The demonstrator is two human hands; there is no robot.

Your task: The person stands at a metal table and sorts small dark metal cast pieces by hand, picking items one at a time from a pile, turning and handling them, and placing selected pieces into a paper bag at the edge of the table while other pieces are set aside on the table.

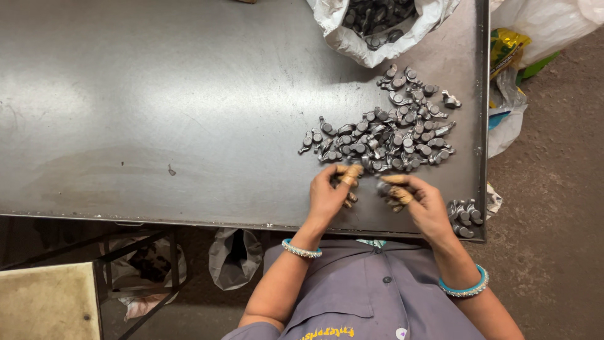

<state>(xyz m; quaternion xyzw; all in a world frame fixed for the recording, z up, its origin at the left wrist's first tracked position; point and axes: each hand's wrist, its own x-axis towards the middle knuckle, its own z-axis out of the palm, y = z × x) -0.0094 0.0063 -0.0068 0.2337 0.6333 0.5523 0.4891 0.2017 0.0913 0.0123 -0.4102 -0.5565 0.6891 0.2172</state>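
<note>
A person in a grey work shirt stands at a steel worktop point(157, 94), both hands over its near edge; the left hand point(328, 192) has its taped fingers point(350, 174) curled around a small dark metal part point(350, 199), mostly hidden in the grip; the right hand point(420, 200) pinches another small grey part point(383, 188) between taped fingertips, the part jutting toward the left hand; the two grips sit just beside each other, nearly touching. The heap of cast metal parts point(390, 132) lies just beyond both grips, spreading farther off to the right; its long axis runs slantwise, from near the left grip away toward the far right; the left hand is the nearer to its closest edge. A smaller cluster of parts point(464, 214) rests at the worktop corner, right of the right grip. Far beyond the heap, a white sack point(352, 39) gapes open, full of the same dark parts; off the worktop to the right lie a yellow and green packet point(506, 49) and white plastic bags point(547, 22); turquoise bangles point(464, 289) circle both wrists.
</note>
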